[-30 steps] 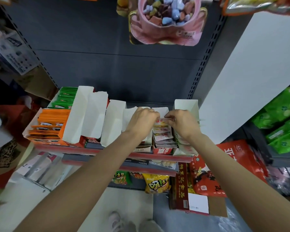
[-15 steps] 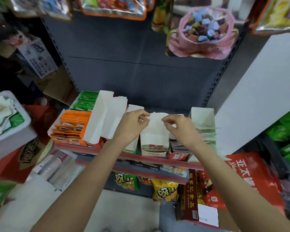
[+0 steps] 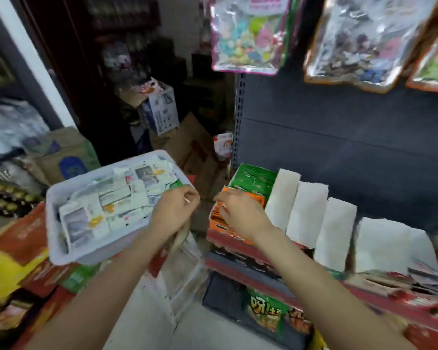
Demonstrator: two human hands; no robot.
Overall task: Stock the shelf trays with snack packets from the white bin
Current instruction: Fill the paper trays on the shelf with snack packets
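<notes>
Now both hands off the white trays (image 3: 306, 210), left hand (image 3: 173, 213) over white bin (image 3: 61, 248) — right hand (image 3: 240, 213) trailing (both loosely curled, holding nothing).

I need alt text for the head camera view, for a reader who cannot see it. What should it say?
A person's left hand reaches over the near corner of a white bin full of snack packets, while the right hand hovers over orange packets in a shelf tray. White tray dividers stand in a row to the right.
</notes>
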